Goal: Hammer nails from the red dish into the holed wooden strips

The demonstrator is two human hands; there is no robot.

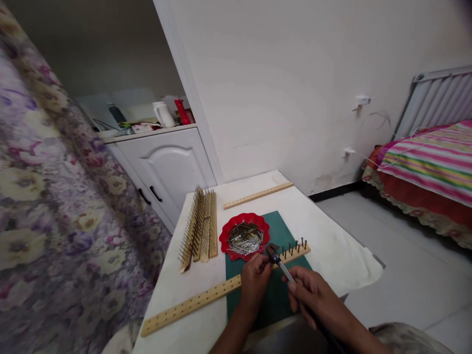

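Observation:
My right hand is closed around the handle of a hammer. The hammer head is over a wooden strip with rows of holes, right at my left fingertips. My left hand rests on that strip, thumb and fingers pinched together; what is between them is hidden. Several dark nails stand upright in the strip's right end. Beneath lies a green mat. Just behind my left hand sits a red scalloped bowl full of loose nails, some dark and some silvery.
Wooden strips bristling with nails lie on the left of the white table. Another holed strip lies at the back. A floral curtain hangs at left, a white cabinet behind, a bed at right.

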